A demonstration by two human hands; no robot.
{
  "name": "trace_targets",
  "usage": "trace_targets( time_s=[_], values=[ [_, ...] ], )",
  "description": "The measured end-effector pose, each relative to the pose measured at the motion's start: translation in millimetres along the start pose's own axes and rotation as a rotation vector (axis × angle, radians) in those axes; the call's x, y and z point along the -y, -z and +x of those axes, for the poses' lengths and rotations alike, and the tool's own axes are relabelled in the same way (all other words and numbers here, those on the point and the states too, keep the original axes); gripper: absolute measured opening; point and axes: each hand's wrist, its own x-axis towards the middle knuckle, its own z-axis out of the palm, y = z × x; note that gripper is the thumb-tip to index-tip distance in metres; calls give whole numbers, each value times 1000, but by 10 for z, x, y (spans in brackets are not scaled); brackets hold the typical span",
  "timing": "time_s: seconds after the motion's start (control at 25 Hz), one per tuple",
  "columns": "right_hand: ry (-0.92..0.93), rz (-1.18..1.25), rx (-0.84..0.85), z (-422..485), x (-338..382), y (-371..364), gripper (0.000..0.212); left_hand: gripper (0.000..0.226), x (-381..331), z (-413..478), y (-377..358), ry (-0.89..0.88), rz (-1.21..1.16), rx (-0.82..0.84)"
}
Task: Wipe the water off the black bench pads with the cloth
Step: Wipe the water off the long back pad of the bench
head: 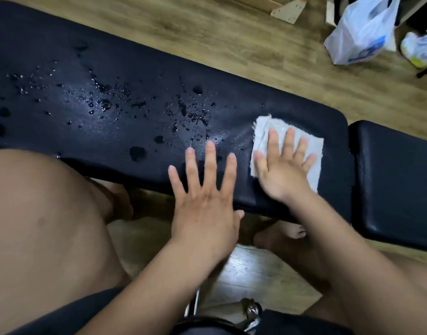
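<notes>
The long bench pad [135, 76] runs off frame left, droplets [106, 102] across its middle. My left hand [205, 197] lies spread flat at the near edge; my right hand [282, 170], fingers splayed, presses the cloth [311, 146] near the pad's right end.

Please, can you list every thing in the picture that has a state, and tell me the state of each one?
Long bench pad: wet, many drops on its left and middle part.
Short bench pad: looks dry, no drops visible.
Cloth: spread flat on the long pad's right end, under a palm.
Right hand: open, fingers spread, pressing on the cloth.
Left hand: open, flat, holding nothing.
White plastic bag: crumpled, on the floor.
</notes>
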Motion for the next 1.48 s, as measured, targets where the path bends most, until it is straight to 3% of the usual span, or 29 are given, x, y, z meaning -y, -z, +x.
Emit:
trace_targets(
  time_s=[0.2,0.36,0.52,0.68,0.84,1.2,1.32,1.48],
  values=[
    [-55,2,23,1045,173,423,64,97,216,148,6,67,-3,50],
    [-68,49,62,1250,221,604,61,95,199,171,12,38,17,92],
    [4,44,-3,759,162,394,61,98,162,113,-21,60,14,70],
    [98,38,-111,-320,78,-175,60,101,132,68,-45,48,-22,83],
    [146,-19,-63,-1058,140,-491,68,102,158,50,-28,13,21,123],
    [-8,3,-37,590,464,142,64,103,123,119,-4,6,44,176],
    [-57,55,45,1215,507,559,62,103,150,118,3,-3,30,173],
    [-6,51,26,1211,434,600,60,102,151,104,12,-4,32,171]
  ],
)
